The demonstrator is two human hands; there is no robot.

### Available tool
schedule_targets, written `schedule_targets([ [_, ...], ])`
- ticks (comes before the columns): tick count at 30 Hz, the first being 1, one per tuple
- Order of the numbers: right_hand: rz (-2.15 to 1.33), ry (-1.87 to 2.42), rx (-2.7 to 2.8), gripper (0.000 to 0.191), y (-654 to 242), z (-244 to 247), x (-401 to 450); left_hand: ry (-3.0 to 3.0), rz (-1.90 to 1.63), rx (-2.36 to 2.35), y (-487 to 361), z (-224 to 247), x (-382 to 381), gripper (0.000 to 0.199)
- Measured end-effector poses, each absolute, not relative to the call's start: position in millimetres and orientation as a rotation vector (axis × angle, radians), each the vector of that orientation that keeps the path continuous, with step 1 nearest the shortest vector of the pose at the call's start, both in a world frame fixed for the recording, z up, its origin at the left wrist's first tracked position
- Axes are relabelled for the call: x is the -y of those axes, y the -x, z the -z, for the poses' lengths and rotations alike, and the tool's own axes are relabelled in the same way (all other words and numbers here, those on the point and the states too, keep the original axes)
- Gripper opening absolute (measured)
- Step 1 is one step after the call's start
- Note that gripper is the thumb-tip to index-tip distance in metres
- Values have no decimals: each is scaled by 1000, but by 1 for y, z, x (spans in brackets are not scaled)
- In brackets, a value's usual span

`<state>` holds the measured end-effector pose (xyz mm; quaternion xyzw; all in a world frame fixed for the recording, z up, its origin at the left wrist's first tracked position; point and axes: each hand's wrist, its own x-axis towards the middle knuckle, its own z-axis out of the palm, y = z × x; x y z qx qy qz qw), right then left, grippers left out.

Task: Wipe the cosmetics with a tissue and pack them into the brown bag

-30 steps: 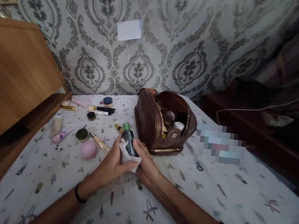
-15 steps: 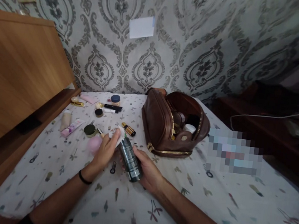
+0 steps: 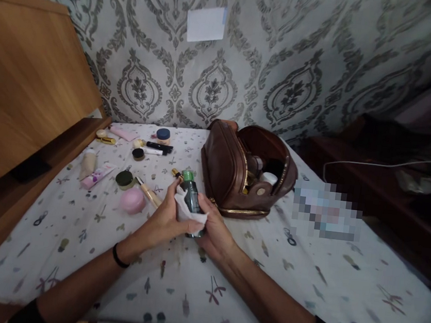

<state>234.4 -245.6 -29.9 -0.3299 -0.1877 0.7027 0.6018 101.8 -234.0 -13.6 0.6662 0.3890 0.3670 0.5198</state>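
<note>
A dark green bottle [image 3: 192, 199] with a bright green cap is held between my two hands over the patterned cloth. My left hand [image 3: 168, 213] presses a white wipe [image 3: 185, 212] around the bottle's side. Behind the bottle, my right hand [image 3: 217, 228] grips it from the right. Left of my hands lie a pink round item [image 3: 132, 201], a dark green jar [image 3: 124, 179] and a beige tube [image 3: 151, 194]. A black and gold tube [image 3: 176, 173] is partly hidden behind the bottle.
An open brown bag [image 3: 225, 160] with jars inside stands right of centre. Further left are a blue-lidded jar [image 3: 163, 136], black tubes [image 3: 159, 147], a pink tube [image 3: 97, 176] and a beige bottle [image 3: 89, 161]. A wooden cabinet [image 3: 27, 72] borders the left; a patterned wall rises behind.
My left hand and the wipe have moved from the bottle's top down onto its side. The bottle now points more upright, its green cap showing. The view has shifted slightly.
</note>
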Motion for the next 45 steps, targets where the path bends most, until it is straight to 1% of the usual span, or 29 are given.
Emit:
schedule_targets([
  [2,-1614,765,400,35,-237,33,243,-1708,-829,-975,-101,16,235,120],
  [4,-1626,756,374,32,-238,36,241,-1796,-786,-992,-99,18,235,128],
  [6,-1666,751,344,32,-239,36,241,-1849,-766,-996,-98,20,236,133],
  [8,-1718,738,344,34,-239,35,241,-1866,-781,-993,-98,21,236,131],
  [10,-1756,708,401,37,-237,31,244,-1830,-820,-975,-99,22,237,120],
  [12,-1761,679,467,40,-234,28,247,-1762,-879,-975,-99,21,237,103],
  [15,-1755,695,518,38,-232,24,251,-1678,-977,-1036,-98,17,233,79],
  [18,-1784,748,540,36,-232,23,254,-1623,-1048,-1138,-95,13,226,60],
  [22,-1751,767,540,36,-229,23,255,-1490,-1087,-1276,-92,9,219,52],
  [24,-1733,766,525,38,-228,25,255,-1464,-1074,-1266,-93,6,220,49],
  [26,-1730,765,501,37,-228,27,253,-1470,-1038,-1200,-95,5,224,47],
  [28,-1722,750,462,35,-229,31,250,-1481,-995,-1114,-98,6,228,49],
  [31,-1725,711,410,33,-233,35,246,-1512,-940,-966,-99,11,231,63],
  [33,-1724,694,400,34,-234,36,245,-1571,-880,-904,-98,14,232,79],
  [36,-1673,705,400,33,-235,35,245,-1716,-778,-899,-95,15,232,110],
  [38,-1644,722,387,30,-235,34,246,-1824,-732,-922,-94,17,233,124],
  [40,-1649,724,369,29,-236,33,246,-1905,-694,-949,-93,18,234,125],
  [45,-1673,695,375,37,-238,30,243,-1935,-665,-876,-84,13,228,106],
])
